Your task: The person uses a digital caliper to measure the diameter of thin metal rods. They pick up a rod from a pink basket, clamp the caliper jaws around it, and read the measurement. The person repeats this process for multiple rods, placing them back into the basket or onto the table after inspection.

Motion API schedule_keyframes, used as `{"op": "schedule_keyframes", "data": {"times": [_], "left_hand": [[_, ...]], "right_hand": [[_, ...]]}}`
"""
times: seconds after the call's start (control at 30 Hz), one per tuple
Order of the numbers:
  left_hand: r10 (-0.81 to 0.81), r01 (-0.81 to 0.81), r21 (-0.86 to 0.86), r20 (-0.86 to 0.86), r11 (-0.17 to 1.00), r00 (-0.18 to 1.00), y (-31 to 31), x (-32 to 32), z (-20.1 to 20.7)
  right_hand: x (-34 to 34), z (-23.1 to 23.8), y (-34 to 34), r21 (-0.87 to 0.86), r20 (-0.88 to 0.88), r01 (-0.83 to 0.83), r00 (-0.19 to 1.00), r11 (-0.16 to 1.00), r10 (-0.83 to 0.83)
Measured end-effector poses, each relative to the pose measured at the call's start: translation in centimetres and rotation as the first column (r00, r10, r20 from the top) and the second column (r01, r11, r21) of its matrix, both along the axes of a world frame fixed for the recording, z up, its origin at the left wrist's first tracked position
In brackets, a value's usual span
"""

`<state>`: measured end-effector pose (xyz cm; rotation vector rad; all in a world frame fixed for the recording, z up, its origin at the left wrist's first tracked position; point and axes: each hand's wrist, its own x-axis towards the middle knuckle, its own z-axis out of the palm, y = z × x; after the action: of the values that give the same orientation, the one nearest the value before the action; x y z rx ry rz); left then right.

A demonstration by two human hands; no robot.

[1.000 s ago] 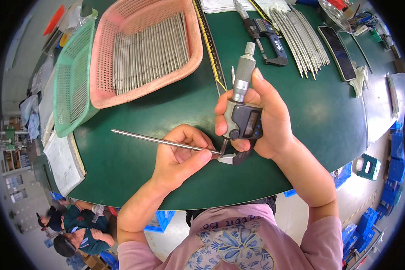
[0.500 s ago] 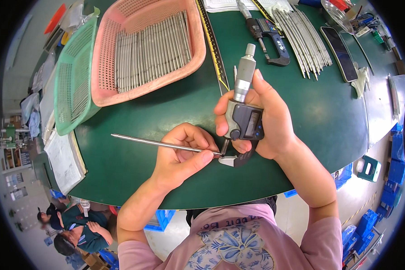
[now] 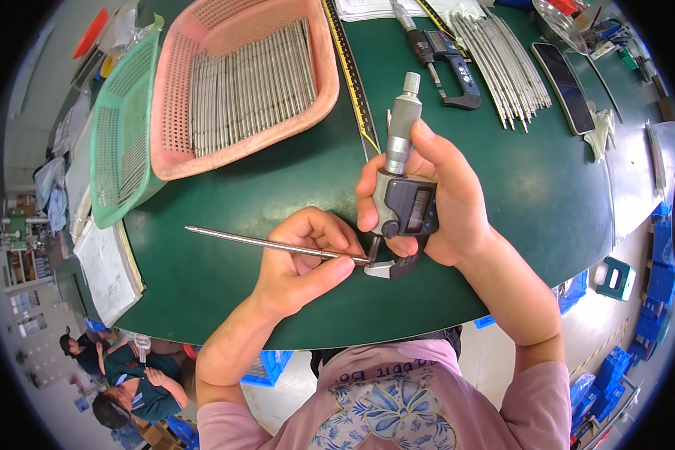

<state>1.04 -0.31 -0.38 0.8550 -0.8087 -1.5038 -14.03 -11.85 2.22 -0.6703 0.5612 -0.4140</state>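
Between the thumb and fingers of my left hand (image 3: pixel 307 251) is a thin metal rod (image 3: pixel 255 241), slanting from upper left down to the right. My right hand (image 3: pixel 446 191) is closed around a digital micrometer (image 3: pixel 406 201), its grey thimble pointing up and its display facing me. The rod's right end sits at the gap between the micrometer's spindle and anvil (image 3: pixel 379 269); whether both faces touch it I cannot make out. Beyond my hands, a pink basket (image 3: pixel 236 161) holds many similar rods (image 3: pixel 251 90) laid side by side.
A green basket (image 3: pixel 105 191) with rods stands left of the pink one. A ruler (image 3: pixel 356 82), a second micrometer (image 3: pixel 450 67), a bundle of rods (image 3: pixel 502 67) and a phone (image 3: pixel 562 86) lie at the back. Papers (image 3: pixel 105 266) rest at the left edge. Two people sit at lower left.
Both hands keep nearly the same pose, with the rod's end still at the micrometer's gap. The micrometer has shifted very slightly left. At lower left, a person's head has moved slightly.
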Motion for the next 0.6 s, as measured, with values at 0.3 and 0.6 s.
{"op": "schedule_keyframes", "data": {"times": [0.3, 0.6], "left_hand": [[0.022, -0.031, 0.096, 0.094, 0.995, 0.995, 0.00, 0.09, 0.37], [0.015, -0.019, 0.082, 0.039, 0.996, 0.999, 0.07, 0.22, 0.36]], "right_hand": [[-0.12, 0.07, -0.11, 0.014, 0.009, -0.001, 1.000, 1.000, 0.001], [0.13, 0.29, 0.07, -0.007, -0.020, -0.002, 1.000, 1.000, 0.002]]}}
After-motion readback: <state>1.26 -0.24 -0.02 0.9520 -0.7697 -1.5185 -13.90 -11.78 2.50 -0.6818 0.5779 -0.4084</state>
